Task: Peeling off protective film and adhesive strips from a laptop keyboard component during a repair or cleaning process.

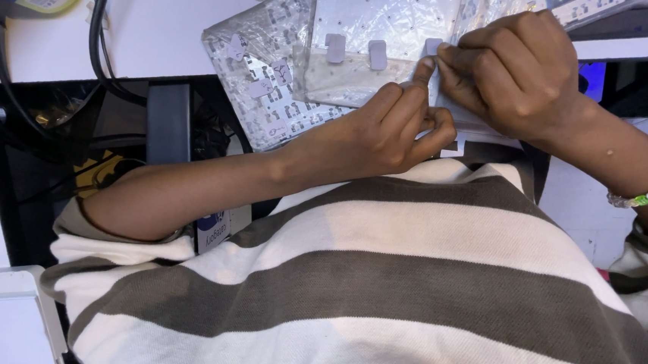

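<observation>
Both hands, left [400,126] and right [514,70], pinch a small grey tab [433,47] on the clear keyboard sheet [270,87]

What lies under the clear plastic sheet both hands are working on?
Under the clear plastic sheet a white perforated plate shows through, with small grey rectangular pads on top. The hands cover the sheet's right part.

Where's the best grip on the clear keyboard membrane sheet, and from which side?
Probably the near edge, from the person's side. The clear membrane sheet lies flat and flimsy, its near edge overhanging the white desk, so fingers can get under there. Both the left hand and right hand already pinch that edge by a small grey tab. A two-point hold should limit sagging.
</observation>
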